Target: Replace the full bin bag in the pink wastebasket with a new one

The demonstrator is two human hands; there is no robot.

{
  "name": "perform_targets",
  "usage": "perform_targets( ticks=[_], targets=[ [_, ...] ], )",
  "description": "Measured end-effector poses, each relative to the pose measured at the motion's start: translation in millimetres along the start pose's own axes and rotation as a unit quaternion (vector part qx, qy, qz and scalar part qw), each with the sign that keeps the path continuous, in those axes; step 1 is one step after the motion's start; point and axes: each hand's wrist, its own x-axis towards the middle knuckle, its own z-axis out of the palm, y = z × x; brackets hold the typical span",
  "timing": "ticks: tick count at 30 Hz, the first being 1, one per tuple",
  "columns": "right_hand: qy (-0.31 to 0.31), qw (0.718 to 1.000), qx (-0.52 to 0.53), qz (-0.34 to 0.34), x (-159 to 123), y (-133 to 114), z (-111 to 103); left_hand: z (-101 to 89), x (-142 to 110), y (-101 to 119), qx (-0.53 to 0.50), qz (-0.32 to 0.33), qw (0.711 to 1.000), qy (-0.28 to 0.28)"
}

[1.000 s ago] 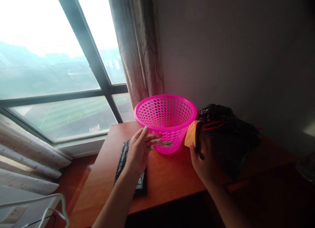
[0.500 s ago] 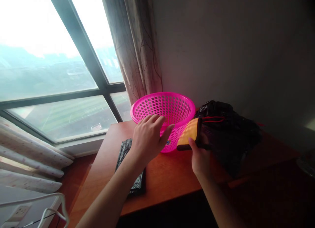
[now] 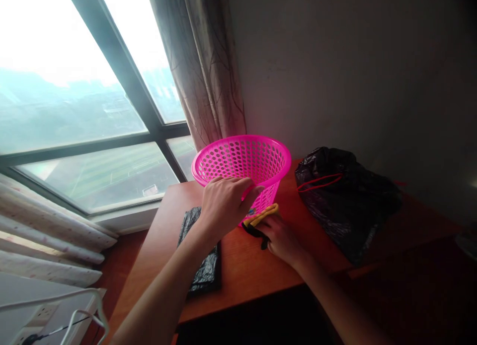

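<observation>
A bright pink plastic basket (image 3: 242,159) with rows of round holes stands upright on the wooden table. My left hand (image 3: 225,203) is closed over its near rim, with the thumb toward the outer side; the fingertips are hidden. Low against the basket's near side, my right hand (image 3: 279,236) grips a yellow cloth (image 3: 263,216) with dark edging, folded over in the fingers. A small coloured patch shows on the basket wall just above the cloth. Left of the basket lies a flat, folded black plastic bag (image 3: 205,270), partly covered by my left forearm.
To the right, a filled-out black garbage bag (image 3: 346,206) with a red drawstring rests on the wooden table (image 3: 246,275). Behind stand a curtain (image 3: 212,62) and a grey wall; a large window (image 3: 85,171) is at left. White cables (image 3: 99,305) hang near a socket at lower left.
My right hand has moved down and left, bringing the cloth from beside the basket's rim to its lower wall and folding it over. My left hand keeps its place at the rim.
</observation>
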Motion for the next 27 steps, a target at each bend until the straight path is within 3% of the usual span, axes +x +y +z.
perform_targets(
  ticks=[3,8,10,14,21,27],
  targets=[
    [-0.009,1.000,0.005,0.015,-5.8,5.3,2.5,0.5,-0.5,0.9,0.002,-0.001,1.000,0.004],
    [0.050,0.994,0.079,0.050,-3.9,4.4,5.0,1.0,-1.8,2.1,0.002,0.001,1.000,0.008],
    [0.096,0.979,0.146,0.105,-0.4,3.4,6.7,1.3,-1.8,2.3,0.002,0.001,1.000,0.009],
    [0.177,0.920,0.280,0.210,3.5,3.8,11.5,1.6,-1.5,2.7,0.000,0.001,1.000,0.010],
    [0.245,0.936,0.126,0.221,-1.1,1.7,17.1,2.5,-2.7,4.2,-0.001,-0.004,1.000,0.015],
    [0.232,0.944,0.119,0.203,0.9,2.0,14.9,1.7,-3.0,3.9,-0.006,-0.015,1.000,0.015]
  ],
)
